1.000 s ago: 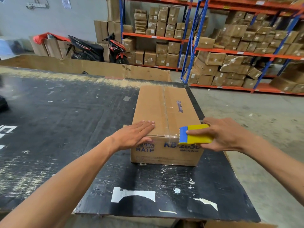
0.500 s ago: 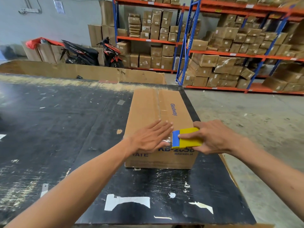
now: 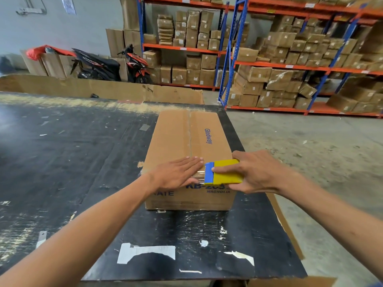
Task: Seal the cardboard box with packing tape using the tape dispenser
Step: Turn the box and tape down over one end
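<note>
A long brown cardboard box (image 3: 182,135) lies on the black table (image 3: 62,154), its flaps closed and clear tape running along the centre seam. My left hand (image 3: 178,172) lies flat, fingers together, on the near end of the box top, pressing the tape at the front edge. My right hand (image 3: 257,172) grips a yellow tape dispenser with a blue edge (image 3: 222,172) at the box's near right corner, its blue edge touching my left fingertips.
A large flat cardboard sheet (image 3: 99,90) stands along the table's far edge. Blue and orange racks (image 3: 230,50) full of cartons fill the back and right. A motorbike (image 3: 112,65) is parked at the back left. Concrete floor (image 3: 310,146) lies to the right.
My left hand slid right along the box's near edge until its fingertips met the dispenser. The right hand with the dispenser stayed at the near right corner. The camera shifted slightly.
</note>
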A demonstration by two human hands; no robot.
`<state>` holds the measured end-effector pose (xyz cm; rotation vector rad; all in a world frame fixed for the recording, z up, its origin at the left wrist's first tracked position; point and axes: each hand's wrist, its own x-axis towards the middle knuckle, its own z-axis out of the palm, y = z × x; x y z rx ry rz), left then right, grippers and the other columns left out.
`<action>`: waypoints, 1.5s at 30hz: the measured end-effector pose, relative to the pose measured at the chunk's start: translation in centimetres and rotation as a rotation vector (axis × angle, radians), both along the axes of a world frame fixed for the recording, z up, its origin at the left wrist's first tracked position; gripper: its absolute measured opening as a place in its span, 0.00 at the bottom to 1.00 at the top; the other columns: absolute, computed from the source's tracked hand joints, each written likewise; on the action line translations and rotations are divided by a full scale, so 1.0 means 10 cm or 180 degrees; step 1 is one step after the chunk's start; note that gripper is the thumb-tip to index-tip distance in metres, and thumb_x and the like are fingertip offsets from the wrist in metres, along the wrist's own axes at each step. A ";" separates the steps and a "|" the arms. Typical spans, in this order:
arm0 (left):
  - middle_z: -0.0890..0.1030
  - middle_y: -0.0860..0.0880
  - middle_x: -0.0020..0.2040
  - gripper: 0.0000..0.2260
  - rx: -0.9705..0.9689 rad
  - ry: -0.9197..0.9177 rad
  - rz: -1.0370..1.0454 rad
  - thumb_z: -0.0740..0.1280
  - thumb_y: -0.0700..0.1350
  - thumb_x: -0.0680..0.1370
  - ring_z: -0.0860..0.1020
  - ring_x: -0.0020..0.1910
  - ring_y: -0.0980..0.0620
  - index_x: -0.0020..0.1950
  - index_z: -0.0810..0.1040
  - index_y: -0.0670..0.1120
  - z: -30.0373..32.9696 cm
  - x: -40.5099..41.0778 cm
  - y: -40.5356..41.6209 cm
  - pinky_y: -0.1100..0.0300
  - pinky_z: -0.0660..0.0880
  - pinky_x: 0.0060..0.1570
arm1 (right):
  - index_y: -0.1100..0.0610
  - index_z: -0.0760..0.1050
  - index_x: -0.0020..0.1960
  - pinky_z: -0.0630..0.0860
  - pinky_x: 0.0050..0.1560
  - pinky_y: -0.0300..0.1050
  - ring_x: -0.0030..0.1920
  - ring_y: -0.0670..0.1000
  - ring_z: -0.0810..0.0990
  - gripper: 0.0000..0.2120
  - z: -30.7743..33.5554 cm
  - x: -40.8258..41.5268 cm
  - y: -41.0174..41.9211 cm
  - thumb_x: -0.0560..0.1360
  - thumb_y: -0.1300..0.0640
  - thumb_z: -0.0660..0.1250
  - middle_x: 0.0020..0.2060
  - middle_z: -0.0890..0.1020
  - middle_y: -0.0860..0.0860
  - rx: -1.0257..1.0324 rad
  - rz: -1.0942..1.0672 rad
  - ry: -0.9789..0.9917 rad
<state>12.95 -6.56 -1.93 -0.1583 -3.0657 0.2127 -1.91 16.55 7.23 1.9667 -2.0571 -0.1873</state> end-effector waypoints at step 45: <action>0.64 0.39 0.77 0.35 -0.0153 0.0403 0.0205 0.41 0.63 0.82 0.64 0.76 0.43 0.80 0.55 0.40 0.02 -0.77 0.78 0.47 0.55 0.76 | 0.38 0.77 0.65 0.44 0.29 0.34 0.29 0.47 0.62 0.26 -0.20 -1.02 0.66 0.69 0.37 0.61 0.36 0.73 0.49 -0.0407 0.0659 -0.0261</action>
